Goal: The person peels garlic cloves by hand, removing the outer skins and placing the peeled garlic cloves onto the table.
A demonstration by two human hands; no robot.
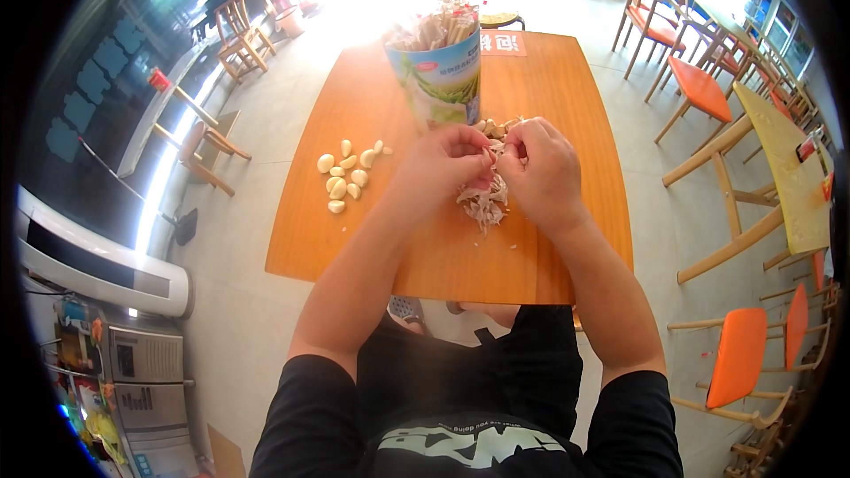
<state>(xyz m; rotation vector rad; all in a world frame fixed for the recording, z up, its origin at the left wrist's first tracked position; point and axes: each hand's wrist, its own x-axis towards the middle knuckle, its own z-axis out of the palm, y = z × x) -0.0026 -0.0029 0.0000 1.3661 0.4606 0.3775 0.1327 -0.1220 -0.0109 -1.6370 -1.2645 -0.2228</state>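
Head view: left hand (pixel 458 159) and right hand (pixel 540 164) are hovering close together over the skins, each holding a closed thumb-and-finger pinch. Fingers are hiding whatever is sitting between them; can't tell whether either is gripping a clove. Tips are lying nearly together, presumably because the work is needing fine control. Papery garlic skins (pixel 484 210) are lying loosely just below, probably because that spot is catching scraps. Garlic still in its skin (pixel 492 128) is showing just beyond the fingers, partly covered, seemingly sitting there for easy reach. Peeled cloves (pixel 337 188) are lying scattered to the left, well apart from the skins, likely so clean ones aren't mixing with waste. Printed tub (pixel 443 84) is standing upright behind the left hand, packed with wrapped things, apparently out of the forearms' way. Wooden table (pixel 460 276) is carrying everything. Farther right, orange-seated chairs (pixel 699 88) are standing along other tables.
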